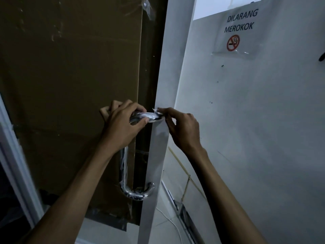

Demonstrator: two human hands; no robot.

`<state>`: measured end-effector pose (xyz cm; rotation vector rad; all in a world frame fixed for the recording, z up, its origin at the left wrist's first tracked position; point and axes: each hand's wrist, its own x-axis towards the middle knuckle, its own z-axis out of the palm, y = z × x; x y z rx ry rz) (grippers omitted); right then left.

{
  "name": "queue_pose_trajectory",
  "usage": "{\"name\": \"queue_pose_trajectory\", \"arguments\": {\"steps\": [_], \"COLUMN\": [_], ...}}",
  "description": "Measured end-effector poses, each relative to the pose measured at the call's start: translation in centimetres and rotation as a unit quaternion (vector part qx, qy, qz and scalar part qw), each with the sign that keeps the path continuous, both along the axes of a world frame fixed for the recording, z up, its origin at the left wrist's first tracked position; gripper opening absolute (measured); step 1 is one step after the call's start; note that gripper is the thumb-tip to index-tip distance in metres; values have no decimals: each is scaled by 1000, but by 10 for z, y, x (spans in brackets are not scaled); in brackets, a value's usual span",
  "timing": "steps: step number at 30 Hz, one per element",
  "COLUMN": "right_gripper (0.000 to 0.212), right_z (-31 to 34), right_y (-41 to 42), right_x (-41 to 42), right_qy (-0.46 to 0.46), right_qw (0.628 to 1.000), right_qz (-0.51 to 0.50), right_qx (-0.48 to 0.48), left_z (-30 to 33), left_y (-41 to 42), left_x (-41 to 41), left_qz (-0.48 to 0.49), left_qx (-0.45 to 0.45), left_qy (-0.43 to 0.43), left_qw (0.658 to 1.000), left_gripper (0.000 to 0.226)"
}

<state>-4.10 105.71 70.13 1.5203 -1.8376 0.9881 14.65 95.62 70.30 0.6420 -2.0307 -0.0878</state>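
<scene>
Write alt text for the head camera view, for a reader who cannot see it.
A person's left hand grips the top of a plastic-wrapped chrome door handle while the right hand pinches a loose scrap of plastic wrap at its upper end. Cardboard lies behind the handle; a DILARANG MEROKOK no-smoking sign hangs on the white wall.

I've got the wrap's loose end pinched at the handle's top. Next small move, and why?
Probably pull the loose end of clear plastic wrap away with the right hand, unwinding it off the curved chrome door handle. The left hand grips its top arm, and wrap covers the bar below.
</scene>
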Motion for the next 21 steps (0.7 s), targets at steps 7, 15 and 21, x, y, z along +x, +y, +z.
{"name": "queue_pose_trajectory", "arguments": {"steps": [7,15,21], "right_gripper": [30,36,36], "right_z": [-9,-52,-62], "right_y": [-2,-18,-24], "right_x": [18,23,24], "right_qy": [10,-39,-62], "right_qw": [997,982,974], "right_qz": [17,35,47], "right_qx": [-72,-179,-214], "left_z": [0,1,1], "left_y": [-3,-5,-8], "left_x": [-3,-6,-8], "left_qz": [-6,-12,-17], "left_qx": [3,5,16], "left_qy": [-4,1,5], "left_qw": [1000,1000,1000], "left_gripper": [19,17,18]}}
